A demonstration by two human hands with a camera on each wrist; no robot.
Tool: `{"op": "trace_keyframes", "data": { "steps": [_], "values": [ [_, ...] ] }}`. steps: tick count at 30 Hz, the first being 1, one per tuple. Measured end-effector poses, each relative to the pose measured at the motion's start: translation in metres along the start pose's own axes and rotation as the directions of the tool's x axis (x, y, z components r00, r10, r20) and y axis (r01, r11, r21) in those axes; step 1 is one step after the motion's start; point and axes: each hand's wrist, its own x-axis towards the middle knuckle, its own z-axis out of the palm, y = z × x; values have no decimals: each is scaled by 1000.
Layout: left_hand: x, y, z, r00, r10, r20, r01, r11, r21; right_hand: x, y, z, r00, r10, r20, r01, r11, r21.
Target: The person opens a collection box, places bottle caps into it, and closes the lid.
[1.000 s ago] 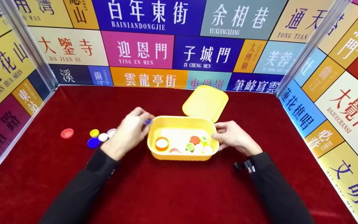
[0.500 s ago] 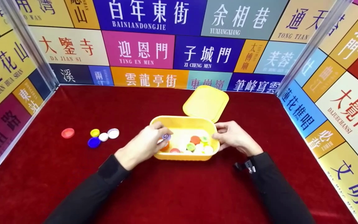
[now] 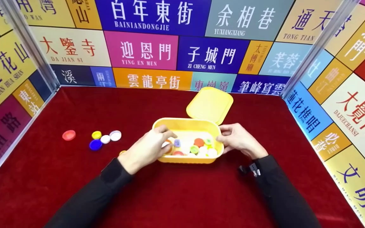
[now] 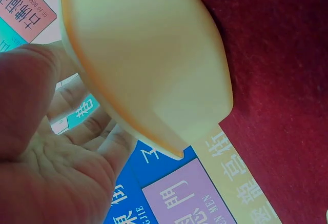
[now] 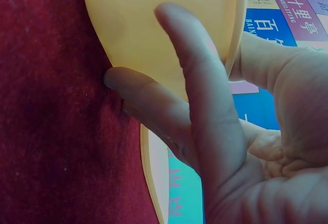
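Note:
A yellow plastic box (image 3: 187,160) stands on the red cloth with several bottle caps inside. My left hand (image 3: 147,145) reaches over its left rim, fingers loosely bent and holding nothing. Just off those fingertips, inside the box, is a small purple cap (image 3: 177,143). An orange cap ring (image 3: 167,143) is partly hidden by the fingers. Green (image 3: 194,149) and red (image 3: 198,142) caps lie toward the right inside. My right hand (image 3: 238,139) pinches the box's right rim, thumb over the edge, fingers against the outer wall in the right wrist view.
Left on the cloth lie a red cap (image 3: 69,135), a yellow cap (image 3: 96,135), a blue cap (image 3: 95,145) and two white caps (image 3: 115,136). Another yellow piece (image 3: 123,152) peeks out beside my left wrist. A yellow lid (image 3: 210,104) lies behind the box.
My left hand has moved right, from outside the box to over its left end, and has let go of the purple cap inside. The right hand has kept its grip.

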Motion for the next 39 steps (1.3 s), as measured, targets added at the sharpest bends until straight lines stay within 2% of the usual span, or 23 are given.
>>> {"op": "trace_keyframes", "data": {
  "steps": [6, 14, 19, 21, 27, 33, 39],
  "values": [
    [-1, -2, -2, 998, -42, 38, 43, 999, -26, 0, 1, 1, 1000, 6, 3, -6, 1000, 0],
    [1, -5, -4, 997, -72, 23, 72, 997, -27, -1, 2, 0, 1000, 3, -1, -3, 1000, -4],
    [2, -9, -9, 991, -133, 31, 134, 991, -24, 1, 1, 0, 1000, 0, -2, 0, 1000, 5],
    [2, -11, -12, 988, -155, 24, 155, 988, -16, 2, 0, 0, 1000, -2, -2, 2, 1000, 9],
    [-9, -24, -21, 981, -186, -55, 185, 983, -17, 2, 0, 2, 1000, 5, -12, -5, 1000, 17],
    [-28, -47, -30, 954, -287, -88, 285, 958, -33, 2, 1, 4, 1000, 7, -2, -7, 1000, 4],
    [-49, -75, -40, 914, -404, -39, 403, 915, -23, 1, 2, 1, 1000, 5, -7, -5, 1000, 8]
  ]
}}
